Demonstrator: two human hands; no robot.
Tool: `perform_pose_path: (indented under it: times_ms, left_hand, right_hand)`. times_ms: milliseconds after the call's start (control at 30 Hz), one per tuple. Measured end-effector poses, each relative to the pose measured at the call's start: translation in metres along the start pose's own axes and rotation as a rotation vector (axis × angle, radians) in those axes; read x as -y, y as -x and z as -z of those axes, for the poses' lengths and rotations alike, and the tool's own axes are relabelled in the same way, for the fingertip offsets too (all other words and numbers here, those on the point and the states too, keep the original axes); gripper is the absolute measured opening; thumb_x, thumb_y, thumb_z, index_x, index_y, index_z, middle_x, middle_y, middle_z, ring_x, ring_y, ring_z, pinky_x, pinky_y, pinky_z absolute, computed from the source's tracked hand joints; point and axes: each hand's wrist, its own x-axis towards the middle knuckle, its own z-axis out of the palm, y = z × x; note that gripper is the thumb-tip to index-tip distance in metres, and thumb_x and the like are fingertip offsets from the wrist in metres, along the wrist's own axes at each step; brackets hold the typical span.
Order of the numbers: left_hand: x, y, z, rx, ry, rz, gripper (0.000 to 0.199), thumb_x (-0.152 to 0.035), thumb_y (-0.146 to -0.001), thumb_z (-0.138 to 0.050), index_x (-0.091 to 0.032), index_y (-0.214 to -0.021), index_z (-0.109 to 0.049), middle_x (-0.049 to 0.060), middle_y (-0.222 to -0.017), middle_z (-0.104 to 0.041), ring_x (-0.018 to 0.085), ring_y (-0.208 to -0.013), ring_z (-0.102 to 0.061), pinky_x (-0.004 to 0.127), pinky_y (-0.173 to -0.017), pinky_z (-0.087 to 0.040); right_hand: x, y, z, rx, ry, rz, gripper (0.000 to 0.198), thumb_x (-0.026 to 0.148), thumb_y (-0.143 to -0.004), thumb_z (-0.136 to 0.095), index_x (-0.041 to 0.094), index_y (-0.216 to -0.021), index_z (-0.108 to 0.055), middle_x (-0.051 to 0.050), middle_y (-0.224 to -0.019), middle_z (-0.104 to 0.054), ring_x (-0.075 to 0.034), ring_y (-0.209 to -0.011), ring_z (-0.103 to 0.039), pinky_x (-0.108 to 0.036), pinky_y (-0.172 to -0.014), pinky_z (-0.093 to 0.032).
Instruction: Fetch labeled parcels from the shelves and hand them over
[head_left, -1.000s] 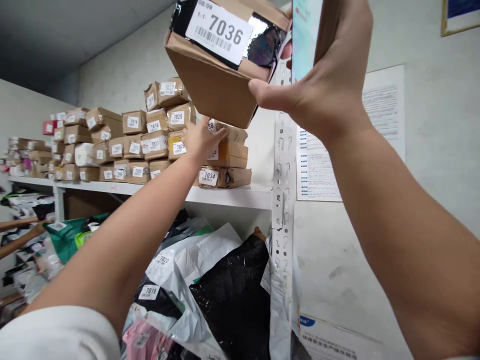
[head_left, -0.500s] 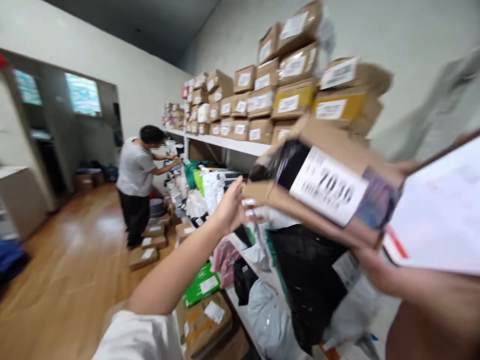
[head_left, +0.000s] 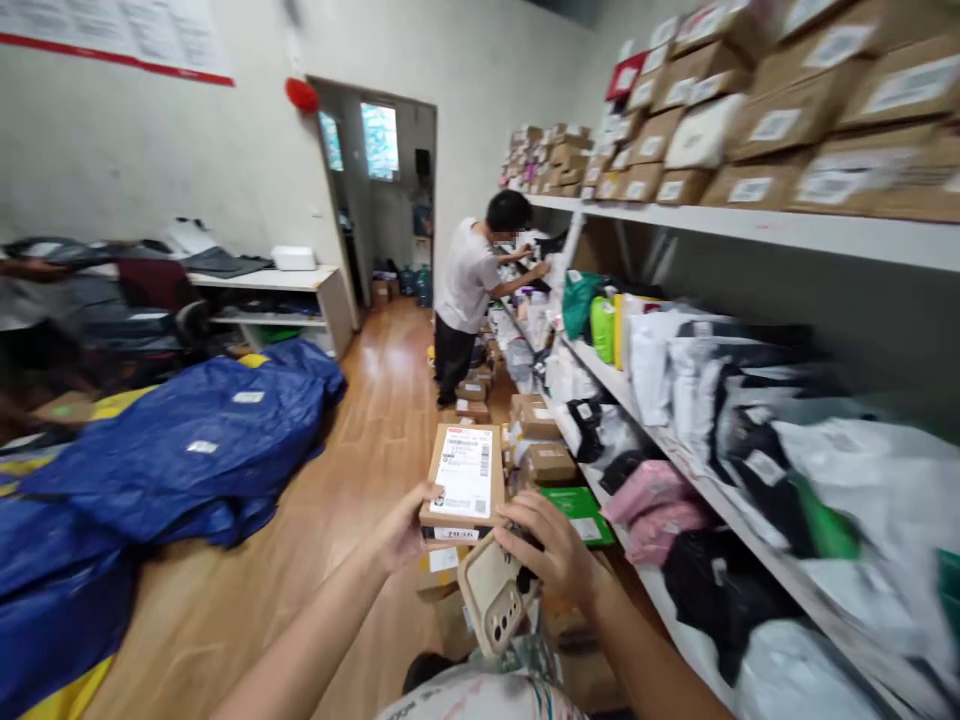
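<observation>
The box is small, brown cardboard, held up in front of the person's body above the floor. A large white label covers most of its top, with a red mark at the upper left, printed lines, a barcode along the right side and a square code near the lower right corner. The near end has dark tape and a white sticker with bold figures, too foreshortened to read surely.

The left grip is clamped on the box's near left corner, thumb on top. The right grip is closed on a phone in a cream case, tilted, lenses facing up, just beside the box; whether those fingers also touch the cardboard, I cannot tell.

The floor is glossy wood-look. Blue sacks with yellow parts lie on the left; behind them a white-topped desk stands by the pale wall, near a doorway. On the right, a white shelf carries rows of labelled cartons, with bags crowded below, among them a pink bag. A person in a light top reaches into the shelving.
</observation>
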Motion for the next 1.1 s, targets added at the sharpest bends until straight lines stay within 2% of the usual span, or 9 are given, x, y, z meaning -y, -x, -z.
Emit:
perform_pose_path:
  times_ms: [67,167,267,367,500,633,767,900,1100]
  left_hand:
    - [-0.011,0.014,0.048,-0.133,0.002,-0.238,0.064,-0.028,-0.071,-0.068,-0.02,-0.131,-0.047,0.012,-0.122,-0.064,0.031,-0.11,-0.062,0.041,-0.086,-0.053]
    - [-0.02,0.036,0.101,-0.262,0.069,-0.486,0.073,-0.021,-0.069,-0.068,-0.024,-0.137,-0.041,0.009,-0.128,-0.061,0.029,-0.121,-0.055,0.039,-0.097,-0.048]
    - [-0.028,0.058,0.136,-0.349,0.149,-0.569,0.074,-0.023,-0.069,-0.066,-0.023,-0.139,-0.04,0.009,-0.132,-0.058,0.031,-0.125,-0.051,0.042,-0.101,-0.045]
    - [-0.034,0.079,0.158,-0.463,0.159,-0.677,0.083,-0.021,-0.064,-0.068,-0.022,-0.141,-0.037,0.01,-0.136,-0.055,0.033,-0.125,-0.05,0.044,-0.103,-0.044]
    - [-0.034,0.103,0.187,-0.62,0.143,-0.75,0.085,-0.02,-0.062,-0.069,-0.023,-0.141,-0.038,0.008,-0.134,-0.056,0.032,-0.129,-0.046,0.042,-0.108,-0.04]
    - [-0.034,0.119,0.22,-0.732,0.155,-0.786,0.087,-0.022,-0.062,-0.069,-0.023,-0.142,-0.036,0.007,-0.135,-0.056,0.031,-0.135,-0.039,0.041,-0.111,-0.036]
    - [-0.055,0.126,0.256,-0.848,0.174,-0.801,0.094,-0.023,-0.06,-0.07,-0.02,-0.145,-0.03,0.009,-0.144,-0.046,0.031,-0.138,-0.035,0.04,-0.112,-0.034]
    - [-0.095,0.122,0.302,-0.919,0.139,-0.829,0.09,-0.026,-0.062,-0.07,-0.021,-0.144,-0.033,0.008,-0.146,-0.044,0.031,-0.137,-0.037,0.038,-0.11,-0.038]
    - [-0.152,0.103,0.38,-1.06,0.254,-0.756,0.093,-0.029,-0.057,-0.072,-0.024,-0.143,-0.036,0.007,-0.144,-0.047,0.033,-0.136,-0.038,0.041,-0.108,-0.041]
  right_hand:
    - [0.003,-0.027,-0.052,-0.022,-0.248,-0.192,0.073,0.03,-0.075,-0.073,0.029,-0.141,-0.042,-0.013,-0.131,-0.057,-0.03,-0.12,-0.053,-0.051,-0.103,-0.043]
    - [0.017,-0.065,-0.114,-0.208,-0.772,-0.644,0.102,0.049,-0.049,-0.088,0.03,-0.138,-0.043,-0.01,-0.124,-0.063,-0.032,-0.111,-0.06,-0.05,-0.098,-0.047]
    - [0.028,-0.104,-0.149,-0.291,-1.384,-0.943,0.081,0.076,-0.051,-0.071,0.033,-0.119,-0.059,-0.006,-0.113,-0.07,-0.031,-0.098,-0.067,-0.05,-0.088,-0.054]
    - [0.025,-0.143,-0.161,-0.131,-1.789,-1.156,0.083,0.089,-0.066,-0.037,0.025,-0.108,-0.067,-0.011,-0.11,-0.072,-0.029,-0.092,-0.07,-0.046,-0.081,-0.057]
    - [0.015,-0.187,-0.175,0.12,-1.915,-1.357,0.087,0.085,-0.073,-0.033,0.017,-0.12,-0.06,-0.019,-0.111,-0.071,-0.029,-0.085,-0.072,-0.045,-0.074,-0.058]
    - [0.015,-0.231,-0.203,0.288,-1.923,-1.369,0.07,0.071,-0.082,-0.046,0.017,-0.126,-0.054,-0.018,-0.116,-0.069,-0.029,-0.097,-0.07,-0.047,-0.085,-0.056]
    - [0.011,-0.281,-0.243,0.386,-1.98,-1.194,0.055,0.044,-0.085,-0.06,0.025,-0.134,-0.045,-0.013,-0.128,-0.063,-0.03,-0.115,-0.062,-0.047,-0.09,-0.054]
    - [-0.007,-0.338,-0.287,0.489,-1.962,-0.92,0.076,0.02,-0.069,-0.076,0.027,-0.135,-0.04,-0.012,-0.13,-0.062,-0.033,-0.11,-0.064,-0.047,-0.087,-0.054]
    - [-0.036,-0.428,-0.358,0.528,-1.963,-0.751,0.088,0.02,-0.056,-0.086,0.025,-0.132,-0.042,-0.014,-0.127,-0.063,-0.034,-0.112,-0.063,-0.049,-0.091,-0.052]
